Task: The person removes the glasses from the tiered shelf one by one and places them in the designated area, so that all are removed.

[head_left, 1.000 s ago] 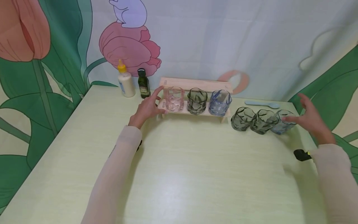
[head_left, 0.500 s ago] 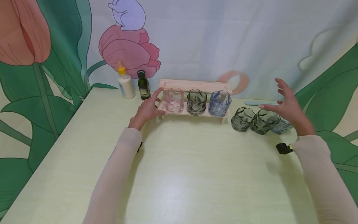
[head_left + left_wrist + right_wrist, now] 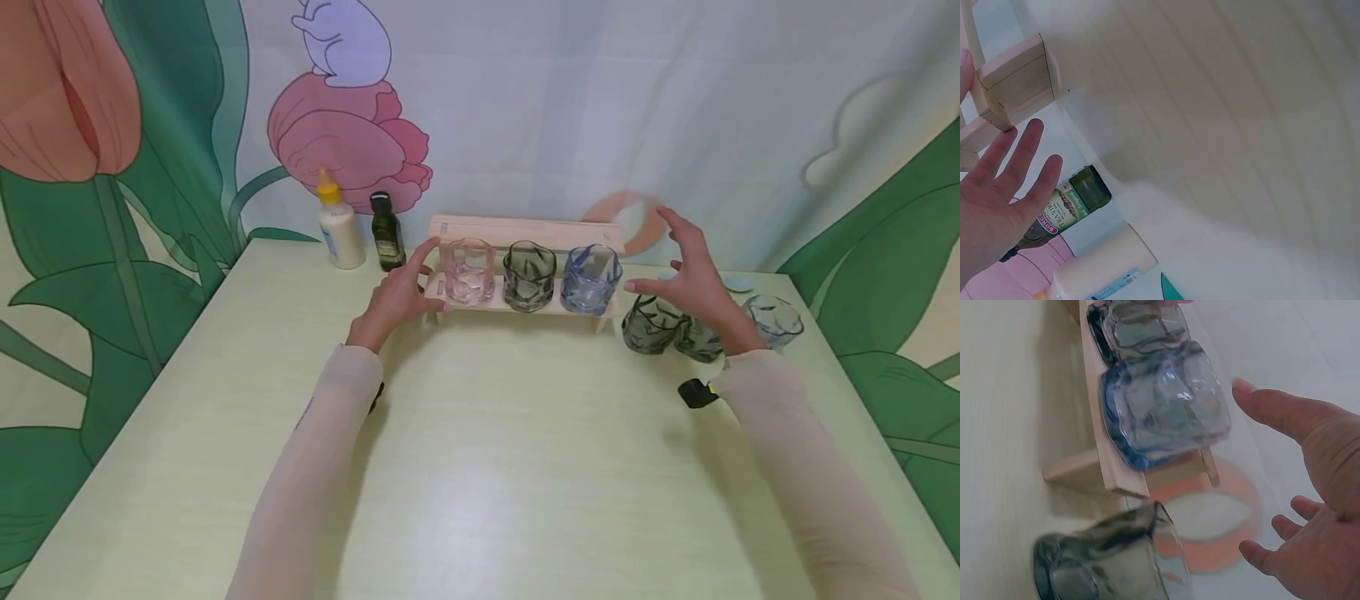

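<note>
A pale wooden two-tier rack (image 3: 525, 231) stands lengthwise left-right on the pale worktop (image 3: 487, 417), bearing an upright pink glass (image 3: 469, 279), grey glass (image 3: 529, 280) and blue glass (image 3: 591, 285). The left hand (image 3: 392, 302), spread, touches its left end; the right hand (image 3: 694, 279), fingers apart, hovers near its right.

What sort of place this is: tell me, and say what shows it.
Probably a staged tabletop set-up indoors: a flower-printed cloth backdrop behind a pale table, where a small wooden rack holds three glasses.
</note>
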`<state>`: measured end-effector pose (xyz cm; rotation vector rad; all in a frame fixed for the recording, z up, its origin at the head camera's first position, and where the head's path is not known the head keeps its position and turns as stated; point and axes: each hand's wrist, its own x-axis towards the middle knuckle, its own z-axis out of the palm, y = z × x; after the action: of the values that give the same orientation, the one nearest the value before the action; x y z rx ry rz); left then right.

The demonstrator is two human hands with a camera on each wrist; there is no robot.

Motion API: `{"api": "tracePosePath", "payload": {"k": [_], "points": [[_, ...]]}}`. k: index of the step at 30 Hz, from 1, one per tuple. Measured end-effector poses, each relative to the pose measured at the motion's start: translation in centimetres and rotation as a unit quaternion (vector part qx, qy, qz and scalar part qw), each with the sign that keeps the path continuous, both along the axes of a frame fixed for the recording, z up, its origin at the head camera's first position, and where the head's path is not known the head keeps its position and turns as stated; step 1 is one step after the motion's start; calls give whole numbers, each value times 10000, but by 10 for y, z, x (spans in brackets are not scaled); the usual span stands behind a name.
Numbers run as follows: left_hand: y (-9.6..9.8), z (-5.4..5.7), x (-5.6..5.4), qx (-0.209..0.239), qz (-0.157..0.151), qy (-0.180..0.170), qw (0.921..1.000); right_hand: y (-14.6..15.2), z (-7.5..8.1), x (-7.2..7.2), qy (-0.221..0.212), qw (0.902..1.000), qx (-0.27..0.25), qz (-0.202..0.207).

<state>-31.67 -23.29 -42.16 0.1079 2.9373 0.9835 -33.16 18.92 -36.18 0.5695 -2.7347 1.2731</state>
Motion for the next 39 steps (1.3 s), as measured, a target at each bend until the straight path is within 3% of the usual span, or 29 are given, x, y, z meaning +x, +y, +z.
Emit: {"api": "tracePosePath", "payload": {"k": [11, 24, 31, 39], "points": [[-1, -2, 4, -63, -96, 253, 9996, -37, -21, 1, 583, 9978, 141, 274], [0, -6, 2, -51, -54, 206, 9998, -67, -42, 6, 314, 9992, -95, -214], [-1, -4, 1, -53, -7, 189, 9998, -77, -47, 5, 364, 9976, -283, -517], [-1, -3, 1, -73, -58, 199, 9998, -83, -49, 5, 111, 9965, -246, -792]]}}
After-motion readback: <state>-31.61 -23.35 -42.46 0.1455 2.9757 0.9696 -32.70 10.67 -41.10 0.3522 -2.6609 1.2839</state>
